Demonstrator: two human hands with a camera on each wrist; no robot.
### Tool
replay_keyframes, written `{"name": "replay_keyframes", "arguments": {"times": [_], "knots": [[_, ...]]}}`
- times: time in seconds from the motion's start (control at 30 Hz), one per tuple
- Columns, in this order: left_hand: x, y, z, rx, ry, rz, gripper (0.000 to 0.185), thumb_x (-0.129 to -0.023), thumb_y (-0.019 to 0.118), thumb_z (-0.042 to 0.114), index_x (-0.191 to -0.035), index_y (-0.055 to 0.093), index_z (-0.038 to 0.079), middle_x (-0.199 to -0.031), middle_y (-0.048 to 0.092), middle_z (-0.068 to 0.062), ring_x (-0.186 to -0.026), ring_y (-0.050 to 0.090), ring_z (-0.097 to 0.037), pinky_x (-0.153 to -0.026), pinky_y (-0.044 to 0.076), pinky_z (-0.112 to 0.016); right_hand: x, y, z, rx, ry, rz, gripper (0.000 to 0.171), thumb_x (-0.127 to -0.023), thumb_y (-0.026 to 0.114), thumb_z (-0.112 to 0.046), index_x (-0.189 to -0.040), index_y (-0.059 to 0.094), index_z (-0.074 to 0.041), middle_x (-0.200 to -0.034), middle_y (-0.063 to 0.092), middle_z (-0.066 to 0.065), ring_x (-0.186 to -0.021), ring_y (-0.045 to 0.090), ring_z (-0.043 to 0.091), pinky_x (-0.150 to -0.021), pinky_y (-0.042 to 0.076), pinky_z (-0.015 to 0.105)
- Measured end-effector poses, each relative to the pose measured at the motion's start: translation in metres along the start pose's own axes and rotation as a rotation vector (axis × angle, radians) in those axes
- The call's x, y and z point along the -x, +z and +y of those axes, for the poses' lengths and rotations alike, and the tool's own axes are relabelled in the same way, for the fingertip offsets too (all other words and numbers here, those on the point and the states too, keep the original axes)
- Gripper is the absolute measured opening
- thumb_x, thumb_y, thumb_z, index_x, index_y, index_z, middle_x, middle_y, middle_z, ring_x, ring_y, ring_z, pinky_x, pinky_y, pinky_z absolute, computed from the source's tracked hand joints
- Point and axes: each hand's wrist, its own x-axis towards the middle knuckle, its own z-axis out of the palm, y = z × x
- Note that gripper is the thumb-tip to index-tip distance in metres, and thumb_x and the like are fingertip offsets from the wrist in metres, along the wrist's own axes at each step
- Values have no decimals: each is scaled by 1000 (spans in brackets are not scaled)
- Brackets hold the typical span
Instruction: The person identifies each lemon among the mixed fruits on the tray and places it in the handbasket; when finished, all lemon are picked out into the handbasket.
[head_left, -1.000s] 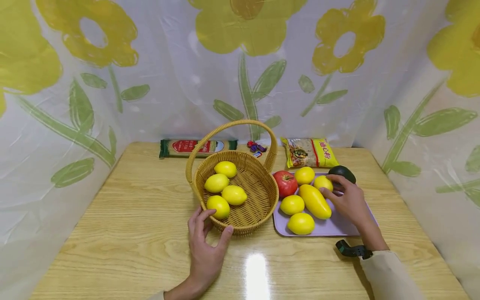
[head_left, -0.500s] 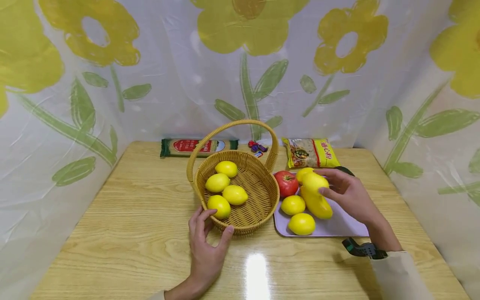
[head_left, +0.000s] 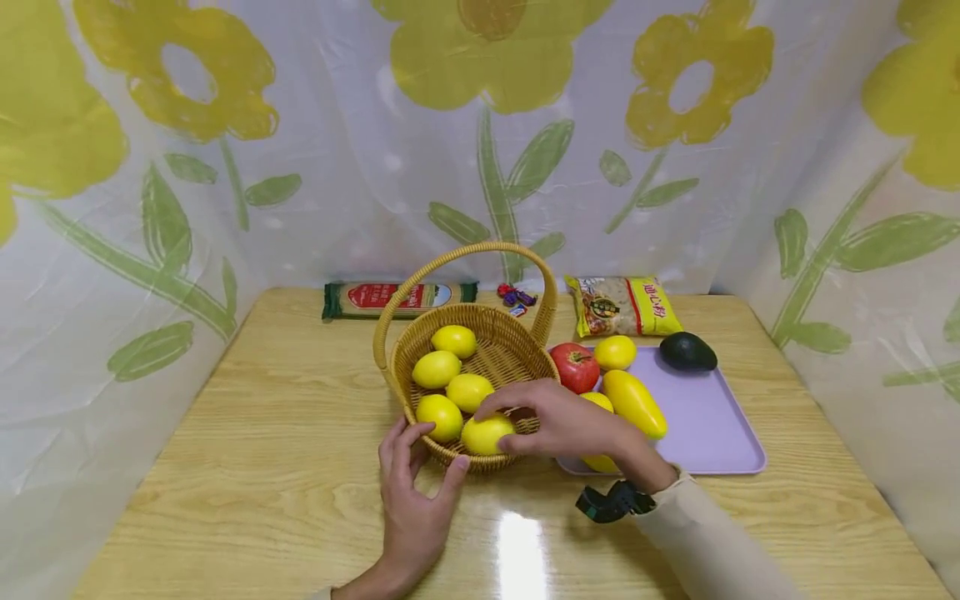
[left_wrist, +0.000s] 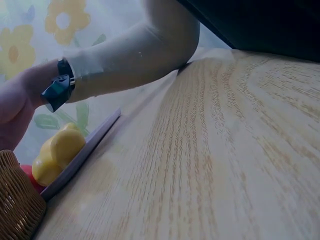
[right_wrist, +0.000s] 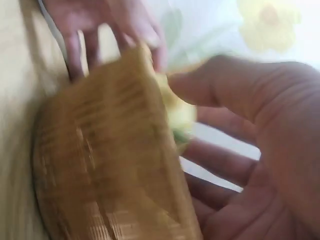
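Observation:
A yellow lemon (head_left: 486, 435) is pinched between the thumb and fingers of my right hand (head_left: 566, 423), low inside the wicker basket (head_left: 401, 333) near its front rim. Several other lemons lie in the basket's left half, one lemon (head_left: 439, 417) right beside the held one. My left hand (head_left: 416, 492) holds the front left rim, fingers over the edge and thumb against the front wall. In the right wrist view, the blurred basket wall (right_wrist: 110, 150) hides much of the held lemon (right_wrist: 181, 117).
Right of the basket, a lilac tray (head_left: 712, 421) bears a mango (head_left: 635, 405), an avocado (head_left: 687, 352), a red round fruit (head_left: 576, 367) and lemons, two partly behind my right arm. Behind stand a green pasta packet (head_left: 367, 300), wrapped candies (head_left: 516, 295) and a yellow bag (head_left: 622, 307).
My right hand has picked a lemon off the tray beside the avocado and carried it left into the basket. My left hand has stayed at the rim.

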Motion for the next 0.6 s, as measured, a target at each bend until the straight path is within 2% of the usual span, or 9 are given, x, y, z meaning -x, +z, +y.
{"name": "replay_keyframes", "arguments": {"times": [0.07,0.13,0.23,0.3,0.4,0.5,0.6], "knots": [[1,0,0,1,-2,5,56,-97,86,16,-145,57,8,-170,30,-19,-155,42,-40,-122,48,-57,-7,6,-4,-3,-19,-7,41,-102,80,-22,-142,72,-18,-143,72,-8,-133,68,15,-112,60,42],[2,1,-1,5,4,8,56,-97,86,16,-145,57,7,-170,30,-20,-155,41,-41,-122,48,-58,-7,8,-6,-79,-25,15,43,-102,81,-21,-144,71,-17,-144,72,-6,-132,69,16,-113,60,44],[1,2,-2,8,17,10,56,-97,85,16,-145,57,6,-170,30,-19,-156,40,-42,-123,48,-60,5,3,-2,-211,-27,78,44,-101,81,-14,-144,71,-14,-145,72,-1,-133,69,19,-115,59,48],[1,3,-3,9,29,12,56,-97,85,15,-145,57,5,-170,30,-19,-156,40,-43,-122,48,-61,21,-3,6,-306,-15,122,44,-100,80,-7,-143,71,-11,-144,73,4,-131,71,21,-113,59,50],[1,3,-3,4,35,13,55,-97,85,15,-145,57,5,-169,31,-19,-155,42,-43,-122,48,-61,51,-9,19,-363,30,190,44,-99,79,-1,-142,71,-7,-143,73,13,-129,72,26,-113,60,49],[1,2,-4,4,33,9,55,-98,84,15,-145,57,6,-169,31,-19,-155,42,-42,-122,48,-61,84,-13,34,-358,63,257,44,-98,78,3,-141,70,-3,-141,71,23,-128,71,32,-113,60,44],[1,0,-3,5,28,5,55,-98,84,15,-145,57,5,-169,31,-20,-154,43,-41,-122,48,-59,114,-14,43,-265,110,307,43,-97,81,1,-138,72,-4,-139,73,22,-131,70,25,-115,58,31]]}}
